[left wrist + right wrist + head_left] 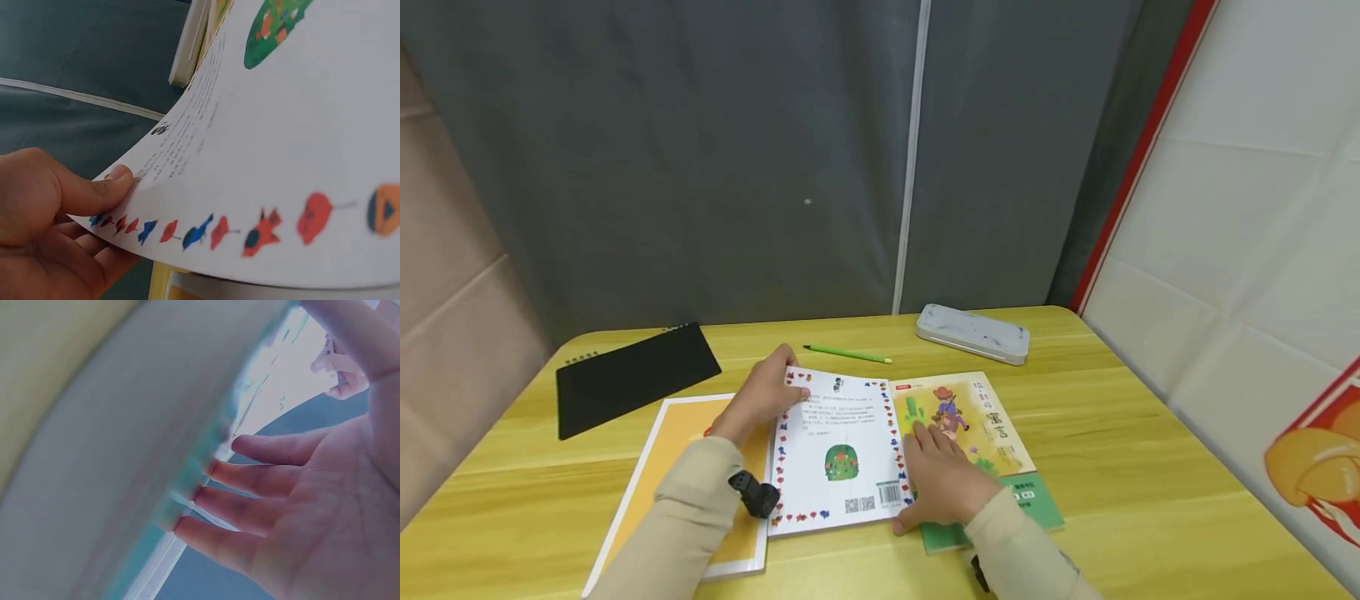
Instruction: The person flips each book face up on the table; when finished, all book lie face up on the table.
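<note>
A white book page or cover (pixel 850 442) with a border of small printed figures, a green picture and a barcode lies face up at the centre. My left hand (pixel 767 387) pinches its upper left corner, thumb on top and fingers beneath; in the left wrist view the white sheet (pixel 300 156) curves up toward that hand. Beside it on the right is a yellow storybook cover (pixel 996 429) with a green bottom band. My right hand (pixel 947 479) rests on this cover with fingers extended, its thumb by the white sheet's lower right corner.
An orange book with white edges (pixel 651 467) lies under my left forearm. A black spiral-bound pad (pixel 636 379) is at the far left. Behind the books are a green pencil (pixel 847 354) and a pale pencil case (pixel 972 333). A grey curtain (pixel 737 167) hangs behind the table.
</note>
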Demonstrator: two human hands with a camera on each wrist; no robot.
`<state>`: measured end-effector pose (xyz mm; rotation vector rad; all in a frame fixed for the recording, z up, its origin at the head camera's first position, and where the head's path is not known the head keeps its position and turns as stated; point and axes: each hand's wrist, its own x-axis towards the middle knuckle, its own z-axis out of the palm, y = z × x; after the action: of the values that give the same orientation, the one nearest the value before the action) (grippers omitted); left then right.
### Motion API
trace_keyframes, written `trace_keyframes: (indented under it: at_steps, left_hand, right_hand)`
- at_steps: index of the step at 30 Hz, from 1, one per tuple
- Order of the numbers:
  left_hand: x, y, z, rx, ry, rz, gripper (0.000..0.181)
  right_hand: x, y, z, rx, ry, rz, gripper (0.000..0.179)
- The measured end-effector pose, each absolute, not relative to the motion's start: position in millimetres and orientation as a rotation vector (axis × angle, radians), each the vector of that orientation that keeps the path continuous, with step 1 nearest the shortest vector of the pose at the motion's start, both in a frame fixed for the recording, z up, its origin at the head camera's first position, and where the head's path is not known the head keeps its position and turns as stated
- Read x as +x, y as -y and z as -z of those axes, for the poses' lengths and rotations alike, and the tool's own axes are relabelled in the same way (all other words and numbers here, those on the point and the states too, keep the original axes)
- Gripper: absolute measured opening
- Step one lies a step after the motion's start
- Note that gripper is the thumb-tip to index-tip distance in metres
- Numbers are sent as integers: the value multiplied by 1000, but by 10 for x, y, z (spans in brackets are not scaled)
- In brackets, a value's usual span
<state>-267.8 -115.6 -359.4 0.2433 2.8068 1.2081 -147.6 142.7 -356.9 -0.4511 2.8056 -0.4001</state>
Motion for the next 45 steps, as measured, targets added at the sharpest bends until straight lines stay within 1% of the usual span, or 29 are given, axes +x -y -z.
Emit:
trace_keyframes:
  at_steps: [4,8,11,15,18,20,23,27,32,40,43,45]
  left_hand:
    - [-2675,1230,3554,283,-2708,-1430,28]
    - [-2694,1314,3530,271,-2536,-1649,28]
    - [-2701,1368,3539,231,-2396,-1801,28]
    - [-2680,1417,3581,141,-2277,-1912,29]
    - [-2663,1418,3620,98,-2208,-1947,29]
    - [-2663,1397,3638,110,-2175,-1961,28]
    - [-2675,1324,3647,177,-2191,-1946,28]
    - [-2694,1167,3649,260,-2293,-1851,26]
    - [-2708,977,3729,295,-2309,-1794,25]
    - [-2683,732,3845,352,-2145,-1932,25]
    - [-2674,655,3857,342,-2110,-1931,29]
    - [-2671,633,3867,337,-2082,-1925,35]
  right_hand:
    - [-1486,-1426,3590,-438,-2820,422,114]
    - [-1486,-1444,3596,-458,-2832,445,111]
    - [-1497,-1478,3578,-503,-2834,544,101]
    - [-1489,-1549,3491,-569,-2764,795,92]
    - [-1436,-1609,3385,-583,-2624,1045,95]
    - [-1386,-1635,3309,-599,-2508,1220,94]
    - [-1308,-1638,3188,-668,-2329,1469,87]
    - [-1217,-1582,3032,-792,-2178,1677,80]
    - [-1137,-1480,2895,-863,-2251,1668,73]
    - [-1070,-1348,2807,-1005,-2477,1557,66]
    - [-1041,-1280,2785,-1002,-2559,1502,65]
    - [-1024,-1224,2781,-1007,-2597,1456,63]
